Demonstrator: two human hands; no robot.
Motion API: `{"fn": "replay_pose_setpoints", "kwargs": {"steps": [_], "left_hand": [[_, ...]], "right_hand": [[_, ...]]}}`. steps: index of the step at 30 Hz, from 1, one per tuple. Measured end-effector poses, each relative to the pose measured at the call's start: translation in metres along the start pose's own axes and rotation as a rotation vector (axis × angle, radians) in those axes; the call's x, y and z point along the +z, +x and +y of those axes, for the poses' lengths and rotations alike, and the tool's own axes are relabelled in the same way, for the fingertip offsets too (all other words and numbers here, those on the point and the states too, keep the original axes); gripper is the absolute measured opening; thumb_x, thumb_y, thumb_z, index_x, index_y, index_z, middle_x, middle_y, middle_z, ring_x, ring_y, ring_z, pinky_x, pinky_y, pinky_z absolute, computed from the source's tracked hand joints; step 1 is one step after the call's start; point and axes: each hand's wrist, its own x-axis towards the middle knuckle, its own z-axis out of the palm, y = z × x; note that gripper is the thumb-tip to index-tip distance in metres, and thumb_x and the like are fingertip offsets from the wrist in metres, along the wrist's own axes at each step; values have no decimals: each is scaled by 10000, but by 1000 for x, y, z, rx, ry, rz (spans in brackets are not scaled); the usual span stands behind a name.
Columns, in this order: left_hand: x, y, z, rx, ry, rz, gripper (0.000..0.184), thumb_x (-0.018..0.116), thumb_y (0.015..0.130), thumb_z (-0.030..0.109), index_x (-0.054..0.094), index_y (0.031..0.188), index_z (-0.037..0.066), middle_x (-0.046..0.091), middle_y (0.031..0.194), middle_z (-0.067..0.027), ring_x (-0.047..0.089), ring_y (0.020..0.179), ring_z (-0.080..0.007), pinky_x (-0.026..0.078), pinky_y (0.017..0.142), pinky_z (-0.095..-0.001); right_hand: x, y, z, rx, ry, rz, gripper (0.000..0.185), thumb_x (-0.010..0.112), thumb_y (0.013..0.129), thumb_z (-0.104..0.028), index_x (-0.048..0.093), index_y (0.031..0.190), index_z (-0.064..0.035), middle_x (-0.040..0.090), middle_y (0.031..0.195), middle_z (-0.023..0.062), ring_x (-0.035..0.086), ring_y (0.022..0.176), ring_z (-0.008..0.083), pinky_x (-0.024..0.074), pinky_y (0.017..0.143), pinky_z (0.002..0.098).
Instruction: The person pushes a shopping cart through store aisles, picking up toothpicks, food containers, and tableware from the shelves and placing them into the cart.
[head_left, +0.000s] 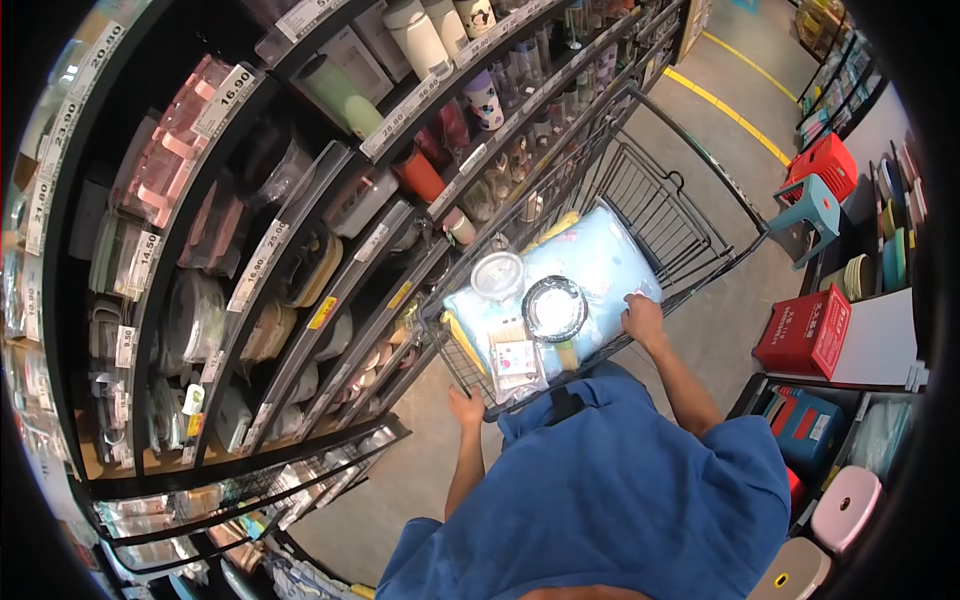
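A black wire shopping cart point(690, 215) stands in front of me. My left hand point(466, 406) is closed at its near left corner. My right hand point(642, 318) is curled over the near rim, beside a large light blue soft package point(600, 250) in clear plastic; its grip is partly hidden. On that package lie a round clear-lidded container point(497, 275), a round black-rimmed item in shiny wrap point(555, 308) and a clear bag with a white label point(516, 362). Something yellow shows along the package's edges.
Tall shelves point(330, 150) with bottles, cups and plastic containers rise close on the left, bearing price tags. On the right are a teal stool point(808, 212), red stools point(826, 165), a red box point(803, 333) and a pink stool point(847, 508). Yellow lines point(728, 104) cross the floor ahead.
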Motion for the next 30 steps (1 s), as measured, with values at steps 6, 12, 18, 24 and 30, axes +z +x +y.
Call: {"fn": "replay_pose_setpoints", "kwargs": {"steps": [6, 12, 18, 24, 30], "left_hand": [[25, 9, -9, -148, -72, -239, 631, 653, 785, 326, 390, 1134, -128, 572, 1050, -349, 577, 988, -465, 446, 876, -466], [27, 17, -24, 76, -39, -268, 616, 692, 729, 278, 380, 1095, -108, 573, 984, -327, 576, 963, -453, 449, 866, -465], [25, 20, -23, 34, 21, -340, 622, 658, 751, 255, 371, 1138, -138, 587, 1011, -332, 587, 987, -442, 464, 868, -446], [5, 17, -4, 3, -55, -513, 701, 653, 766, 279, 371, 1224, -171, 567, 1133, -332, 568, 1093, -390, 446, 939, -390], [5, 28, 3, 15, 261, -554, 795, 639, 735, 298, 312, 1252, -210, 589, 1104, -328, 589, 1087, -352, 452, 938, -374]], "right_hand": [[-2, -7, 9, 98, -197, -51, 237, 597, 704, -184, 673, 897, -69, 671, 823, 156, 657, 805, 318, 489, 733, 459], [9, -22, -11, 60, -273, -27, 206, 606, 709, -234, 691, 822, -84, 671, 793, 135, 644, 793, 283, 416, 769, 437], [15, -31, -22, 73, -350, -28, 205, 599, 723, -244, 697, 812, -87, 673, 813, 110, 627, 794, 265, 381, 820, 414], [-3, -10, -17, 105, -302, -324, 251, 580, 754, -258, 705, 890, -89, 685, 976, 141, 656, 929, 294, 462, 831, 428], [-44, 35, 51, 217, -307, -272, 270, 609, 764, -254, 710, 957, -94, 691, 971, 120, 666, 928, 279, 469, 818, 393]]}}
